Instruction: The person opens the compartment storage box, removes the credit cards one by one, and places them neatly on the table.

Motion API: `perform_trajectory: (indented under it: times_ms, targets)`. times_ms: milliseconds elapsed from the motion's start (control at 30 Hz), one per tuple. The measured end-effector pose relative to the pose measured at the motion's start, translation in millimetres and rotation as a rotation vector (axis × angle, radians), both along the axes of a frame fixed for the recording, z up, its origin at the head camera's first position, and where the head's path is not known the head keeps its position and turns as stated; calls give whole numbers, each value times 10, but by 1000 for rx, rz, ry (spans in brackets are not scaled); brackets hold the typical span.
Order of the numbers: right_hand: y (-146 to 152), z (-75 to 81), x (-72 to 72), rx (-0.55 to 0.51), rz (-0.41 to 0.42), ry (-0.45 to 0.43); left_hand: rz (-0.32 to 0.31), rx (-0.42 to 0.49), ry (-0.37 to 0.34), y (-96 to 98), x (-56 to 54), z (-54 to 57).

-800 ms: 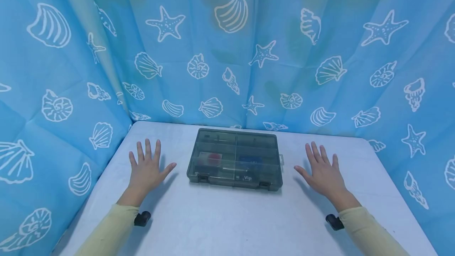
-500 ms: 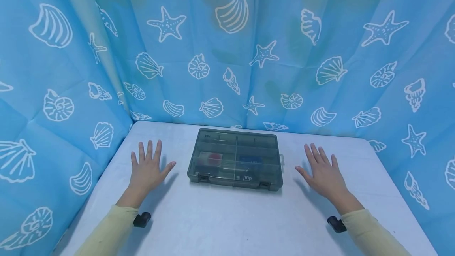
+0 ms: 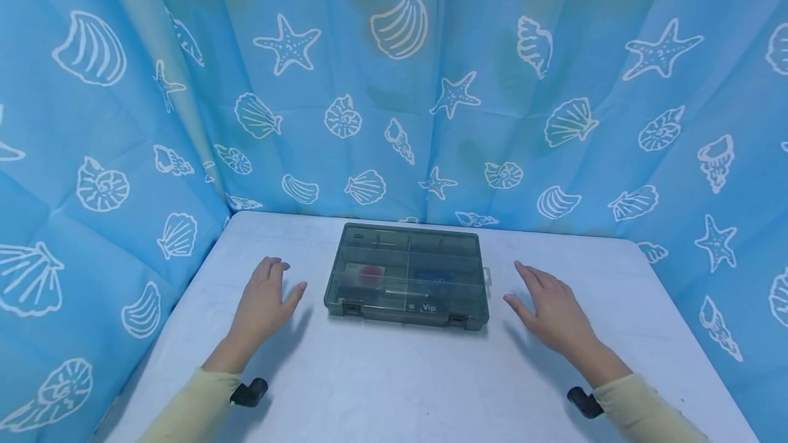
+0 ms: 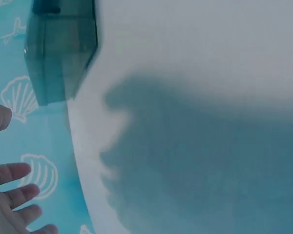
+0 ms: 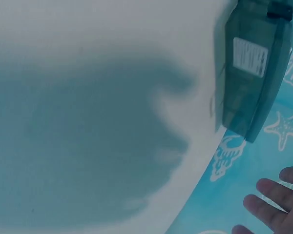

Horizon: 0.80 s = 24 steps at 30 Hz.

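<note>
Organizer (image 3: pixel 406 276) (closed) lies on white tabletop (image 3: pixel 382 381), blue curtain (image 3: pixel 345 81) behind.

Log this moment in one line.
case: closed, on white table | inside: red-and-white item, blue item | left hand: empty, not touching case | right hand: empty, not touching case

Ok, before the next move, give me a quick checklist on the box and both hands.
1. Left hand free: ok, holding nothing.
2. Right hand free: ok, holding nothing.
3. Path to the box: ok, nothing visible stands between it and either hand.
4. Box flat on the table: ok.
5. Front latches fastened: cannot tell, too small in the head view.
6. Hands on the box: not ok, neither touches it.
</note>
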State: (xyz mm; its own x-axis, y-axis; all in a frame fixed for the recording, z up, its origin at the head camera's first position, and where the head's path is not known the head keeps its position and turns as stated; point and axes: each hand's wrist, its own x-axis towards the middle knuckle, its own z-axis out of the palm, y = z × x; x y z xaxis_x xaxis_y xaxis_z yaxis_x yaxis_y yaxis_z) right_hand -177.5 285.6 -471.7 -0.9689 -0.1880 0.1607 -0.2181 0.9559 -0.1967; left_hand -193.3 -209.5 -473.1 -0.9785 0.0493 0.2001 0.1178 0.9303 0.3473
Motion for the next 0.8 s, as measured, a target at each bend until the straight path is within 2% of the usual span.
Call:
perform_trajectory:
  times_ms: [100,233,367,633,800]
  targets:
    - [-78,27,38,-31,-10,-20,-10,53,-7,43,41,3]
    - [-200,64,104,-76,-5,-43,-10,107,-52,100,89,11]
    - [-327,76,176,-126,32,-68,-11,141,-98,150,111,9]
    - [-566,93,295,-183,123,-57,-26,185,-135,218,125,-57]
    - [-716,101,325,-232,142,-125,-58,229,-140,259,131,-85]
